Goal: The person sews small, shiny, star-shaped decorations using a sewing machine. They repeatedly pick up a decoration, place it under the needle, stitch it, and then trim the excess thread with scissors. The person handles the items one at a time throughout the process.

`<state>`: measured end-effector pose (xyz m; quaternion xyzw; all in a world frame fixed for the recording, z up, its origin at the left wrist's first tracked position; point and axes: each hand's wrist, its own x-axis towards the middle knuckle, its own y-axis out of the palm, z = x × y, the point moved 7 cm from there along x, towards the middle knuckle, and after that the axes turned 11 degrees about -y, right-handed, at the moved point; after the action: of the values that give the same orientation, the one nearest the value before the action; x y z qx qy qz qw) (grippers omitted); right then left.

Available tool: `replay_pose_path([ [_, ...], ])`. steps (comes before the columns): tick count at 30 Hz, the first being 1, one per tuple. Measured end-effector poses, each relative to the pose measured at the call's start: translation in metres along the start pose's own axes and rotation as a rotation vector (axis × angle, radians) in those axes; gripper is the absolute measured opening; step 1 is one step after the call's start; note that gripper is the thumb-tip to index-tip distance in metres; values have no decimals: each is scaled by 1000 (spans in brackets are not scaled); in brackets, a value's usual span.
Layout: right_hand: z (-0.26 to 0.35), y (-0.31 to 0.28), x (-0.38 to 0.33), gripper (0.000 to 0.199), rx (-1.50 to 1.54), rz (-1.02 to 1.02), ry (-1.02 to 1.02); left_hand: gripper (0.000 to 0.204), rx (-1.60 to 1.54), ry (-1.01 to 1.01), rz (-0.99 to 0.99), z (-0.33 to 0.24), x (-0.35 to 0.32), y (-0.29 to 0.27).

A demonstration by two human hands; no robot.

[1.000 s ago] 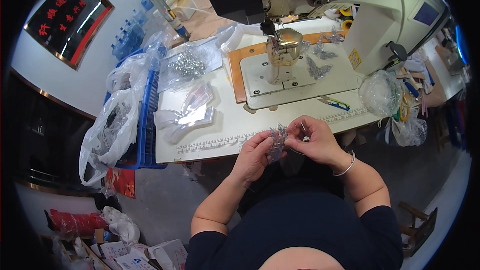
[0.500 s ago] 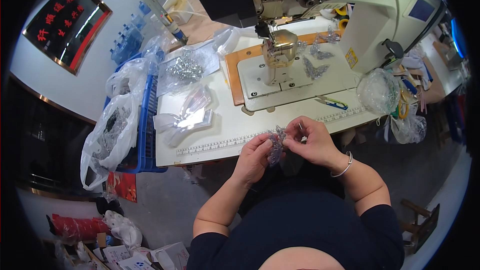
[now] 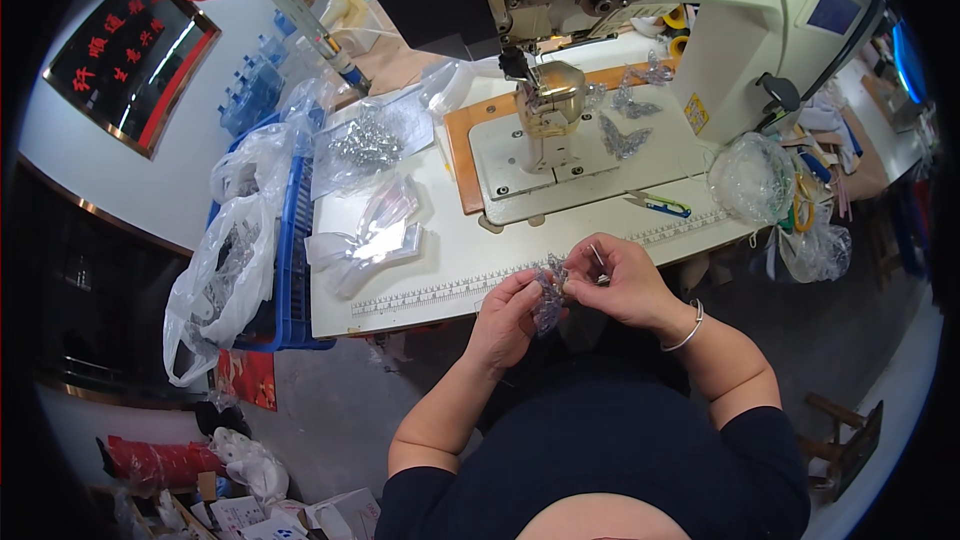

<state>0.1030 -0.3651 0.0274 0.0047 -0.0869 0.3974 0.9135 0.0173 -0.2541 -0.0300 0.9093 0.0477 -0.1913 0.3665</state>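
In front of my body, at the table's front edge, both hands hold a small silvery-grey butterfly-shaped lace piece (image 3: 546,312). My left hand (image 3: 503,322) pinches it between thumb and fingertips. My right hand (image 3: 632,285) grips its other side, closed as well. A thin shiny metal piece (image 3: 600,262) sticks up among the right fingers; its kind is not clear. Similar butterfly pieces (image 3: 625,138) lie on the sewing machine's bed (image 3: 600,177), beyond my hands. Thread snips (image 3: 660,204) with a green-and-blue handle rest on the tabletop, beyond my right hand.
A sewing machine (image 3: 740,60) stands over the white table (image 3: 460,260). Clear plastic pieces (image 3: 372,240) and a bag of small metal parts (image 3: 368,140) lie left. A blue crate (image 3: 290,270) with plastic bags adjoins the left edge. A clear bag (image 3: 750,180) sits right.
My hands stay nearly in place on the butterfly piece, with small finger shifts. The thin metal piece among my right fingers now shows more plainly. The view has shifted slightly.
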Motion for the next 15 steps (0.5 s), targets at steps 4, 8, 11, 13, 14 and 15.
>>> replay_pose_path([
  [4,-1,0,-1,22,-109,-17,-37,20,9,31,10,0,1,-1],
  [8,-2,-4,0,31,-240,-69,-140,19,-18,68,28,2,2,-3],
  [11,-1,-5,5,37,-218,16,-45,20,7,61,17,5,3,-5],
  [13,-8,-3,5,38,-111,65,1,27,6,40,40,9,5,-8],
  [14,-10,-5,5,37,-131,54,-17,33,-17,25,71,10,7,-11],
  [15,-10,-7,6,36,-151,43,-34,39,-40,10,101,11,8,-13],
])
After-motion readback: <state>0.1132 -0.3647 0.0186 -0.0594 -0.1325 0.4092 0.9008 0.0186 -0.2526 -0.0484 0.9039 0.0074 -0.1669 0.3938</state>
